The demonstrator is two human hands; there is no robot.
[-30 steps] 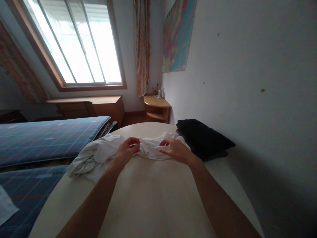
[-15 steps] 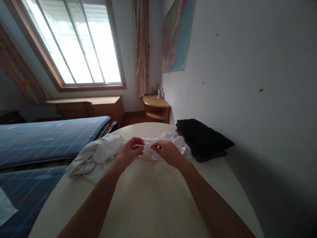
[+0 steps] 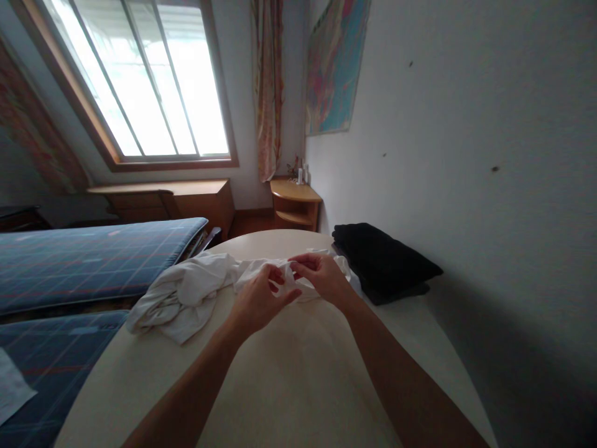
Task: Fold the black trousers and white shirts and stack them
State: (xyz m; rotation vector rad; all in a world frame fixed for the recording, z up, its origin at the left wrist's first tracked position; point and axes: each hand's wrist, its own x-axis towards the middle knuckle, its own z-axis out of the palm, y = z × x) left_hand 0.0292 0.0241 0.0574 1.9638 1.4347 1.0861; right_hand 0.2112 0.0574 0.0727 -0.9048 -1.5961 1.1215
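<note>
A crumpled white cloth garment lies across the far part of the round cream table; its exact kind cannot be made out. With its thumb and fingertips, my right hand pinches a raised fold of it near the middle. Beside that fold is my left hand, thumb stretched out to the right and apart from the curled fingers, which touch the cloth. Part of the garment is hidden behind both hands.
Folded black cloth sits on the table's right side by the wall. A blue plaid mattress stands to the left, with a white sheet-like piece lower down. A corner shelf stands beyond the table.
My left hand has moved right, close to my right hand, and its thumb has spread out. My right hand has shifted slightly and lifts a fold of the white cloth.
</note>
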